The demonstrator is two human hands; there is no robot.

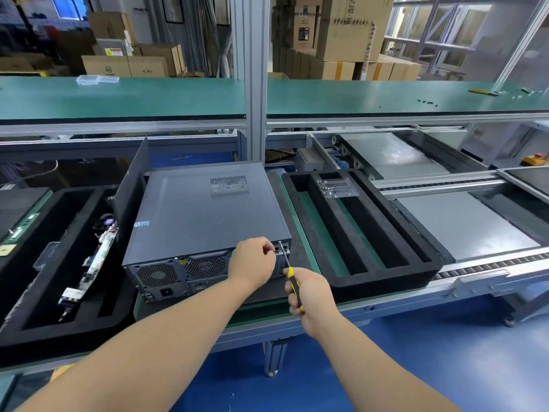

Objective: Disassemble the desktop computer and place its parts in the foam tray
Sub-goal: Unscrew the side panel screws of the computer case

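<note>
Forearms nearest the camera, both reaching to the rear panel of the desktop computer (pixel 205 221), which lay on its side on the counter (pixel 309 257) between two foam trays. Empty foam tray (pixel 361 230) just right of it; left foam tray (pixel 59 263) held a circuit board. Right hand (pixel 309 292) gripped a screwdriver (pixel 289 273), fingers curled round the handle, tip at the case's rear corner. Left hand (pixel 252 260), fingers curled at that corner, apparently pinching a screw; could not tell. Step: likely removing side-panel screws. Next: free the screw, slide the panel off.
</note>
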